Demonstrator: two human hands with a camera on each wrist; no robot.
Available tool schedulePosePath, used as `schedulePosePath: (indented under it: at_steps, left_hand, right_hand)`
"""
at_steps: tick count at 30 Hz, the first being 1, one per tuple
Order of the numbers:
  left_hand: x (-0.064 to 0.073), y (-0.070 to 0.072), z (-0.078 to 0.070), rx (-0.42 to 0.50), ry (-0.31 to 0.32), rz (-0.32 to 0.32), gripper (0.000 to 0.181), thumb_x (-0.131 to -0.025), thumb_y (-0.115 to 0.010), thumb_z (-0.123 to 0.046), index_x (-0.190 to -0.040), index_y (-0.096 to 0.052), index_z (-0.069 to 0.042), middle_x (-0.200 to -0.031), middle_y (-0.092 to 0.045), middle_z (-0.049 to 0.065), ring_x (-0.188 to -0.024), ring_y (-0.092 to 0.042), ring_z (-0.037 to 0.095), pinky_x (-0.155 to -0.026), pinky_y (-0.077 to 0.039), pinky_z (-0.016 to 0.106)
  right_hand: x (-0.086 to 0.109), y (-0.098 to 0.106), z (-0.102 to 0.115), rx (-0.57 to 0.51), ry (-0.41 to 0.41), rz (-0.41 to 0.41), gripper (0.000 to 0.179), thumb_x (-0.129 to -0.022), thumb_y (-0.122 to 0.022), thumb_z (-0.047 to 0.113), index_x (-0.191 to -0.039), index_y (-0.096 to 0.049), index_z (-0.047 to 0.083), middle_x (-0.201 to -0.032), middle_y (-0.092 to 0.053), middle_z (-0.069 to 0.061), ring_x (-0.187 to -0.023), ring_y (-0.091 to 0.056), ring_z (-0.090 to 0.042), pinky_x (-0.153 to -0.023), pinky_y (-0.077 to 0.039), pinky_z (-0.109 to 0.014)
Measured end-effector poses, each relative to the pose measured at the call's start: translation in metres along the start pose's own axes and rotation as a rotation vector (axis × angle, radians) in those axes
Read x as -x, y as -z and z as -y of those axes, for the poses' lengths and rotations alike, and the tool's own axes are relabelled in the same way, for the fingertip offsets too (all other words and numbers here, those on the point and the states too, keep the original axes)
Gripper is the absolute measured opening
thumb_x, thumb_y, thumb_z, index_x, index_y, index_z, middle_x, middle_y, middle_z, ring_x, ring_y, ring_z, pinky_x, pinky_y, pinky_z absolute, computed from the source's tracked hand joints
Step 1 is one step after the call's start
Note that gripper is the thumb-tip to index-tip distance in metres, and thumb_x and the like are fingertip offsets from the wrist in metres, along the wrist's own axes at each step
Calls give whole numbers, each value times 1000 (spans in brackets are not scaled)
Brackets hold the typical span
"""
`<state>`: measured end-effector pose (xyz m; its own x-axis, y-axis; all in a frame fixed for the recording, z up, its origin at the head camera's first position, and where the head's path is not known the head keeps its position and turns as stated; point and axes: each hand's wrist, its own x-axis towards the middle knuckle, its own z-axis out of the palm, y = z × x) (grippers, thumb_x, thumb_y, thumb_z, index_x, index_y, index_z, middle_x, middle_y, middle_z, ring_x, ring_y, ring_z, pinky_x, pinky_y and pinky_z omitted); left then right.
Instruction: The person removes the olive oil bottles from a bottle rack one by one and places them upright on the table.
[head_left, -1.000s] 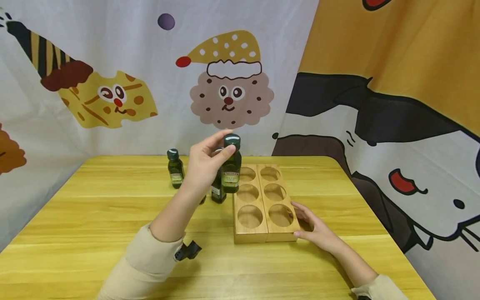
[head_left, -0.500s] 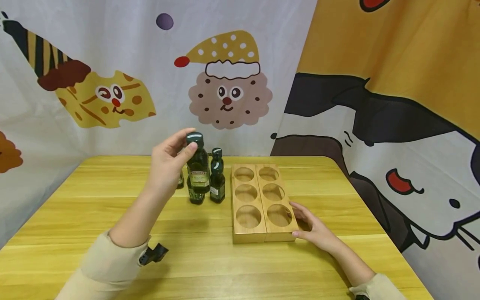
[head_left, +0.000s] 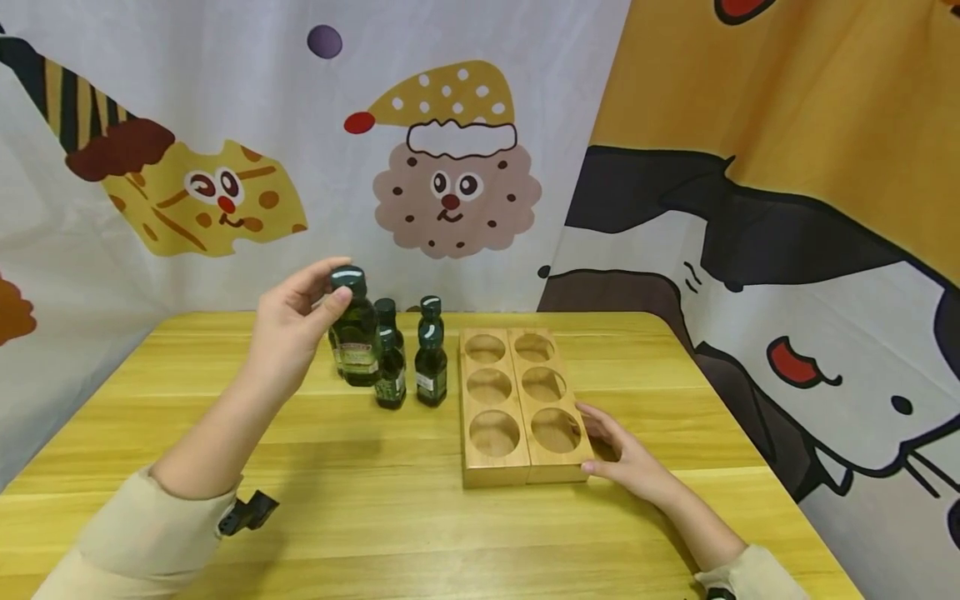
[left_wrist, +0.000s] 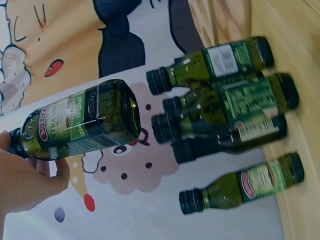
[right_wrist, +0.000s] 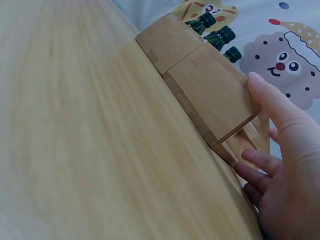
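Observation:
My left hand (head_left: 288, 321) pinches a small green olive oil bottle (head_left: 356, 342) by its dark cap, upright and raised. In the left wrist view, the bottle's label (left_wrist: 65, 120) reads "extra virgin" in part. Several like bottles stand left of the wooden bottle rack; one near bottle (head_left: 431, 371) is closest to it. Partly behind the held bottle, another is mostly hidden in the head view. The wooden bottle rack (head_left: 517, 400) has two rows of round holes, with no bottle in them. My right hand (head_left: 633, 462) holds its near right corner, thumb on the front face.
The pale wooden table (head_left: 420, 533) runs out in front of the rack. Behind it hangs a cartoon-printed curtain (head_left: 300, 100). A small black device (head_left: 247, 512) sits at my left cuff.
My left hand has carried the held bottle left, from beside the rack's left edge past the standing bottles, uncovering them. The right hand stays at the rack's corner.

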<state>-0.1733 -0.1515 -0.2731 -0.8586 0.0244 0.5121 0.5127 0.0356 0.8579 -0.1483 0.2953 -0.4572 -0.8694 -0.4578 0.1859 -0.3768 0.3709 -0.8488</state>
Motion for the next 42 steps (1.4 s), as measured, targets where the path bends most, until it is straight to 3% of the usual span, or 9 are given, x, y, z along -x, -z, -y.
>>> schedulePosePath:
  at_steps: [6, 15, 20, 26, 42]
  left_hand:
    - [0, 13, 2, -29, -6, 11, 30, -95, -61, -11, -125, -62, -7, -112, -65, -3, -106, -58, 10, -84, -48, 16]
    - [-3, 30, 11, -45, 66, 3, 33, -95, -61, -13, -128, -60, -7, -115, -62, -2, -106, -57, 9, -84, -47, 15]
    - [-5, 37, 23, -122, 75, 12, 35, -96, -59, -15, -130, -58, -4, -114, -63, -5, -107, -56, 8, -85, -46, 14]
    - [-4, 45, 41, -201, 101, 30, 37, -98, -57, -17, -132, -55, -2, -113, -62, -7, -103, -56, 8, -83, -46, 13]
    - [5, 50, 78, -263, 198, 46, 45, -98, -57, -21, -136, -49, 0, -117, -60, 0, -104, -55, 5, -83, -46, 12]
  right_hand:
    - [0, 0, 0, 7, 2, 1, 80, -86, -71, 5, -152, -26, 13, -138, -47, -21, -124, -44, -39, -103, -34, -32]
    - [-1, -1, -5, 8, -14, 3, 79, -86, -71, 7, -152, -28, 18, -138, -48, -16, -124, -45, -32, -102, -34, -28]
    - [-1, -1, -6, 1, -13, 3, 79, -86, -71, 6, -152, -28, 19, -138, -48, -16, -124, -45, -31, -102, -34, -29]
    - [-1, 0, -2, -2, 9, 12, 81, -86, -71, 4, -152, -26, 14, -138, -47, -19, -123, -44, -38, -102, -36, -40]
    - [0, 0, -4, 10, -8, -4, 79, -86, -71, 6, -151, -28, 16, -138, -48, -18, -123, -44, -37, -103, -35, -40]
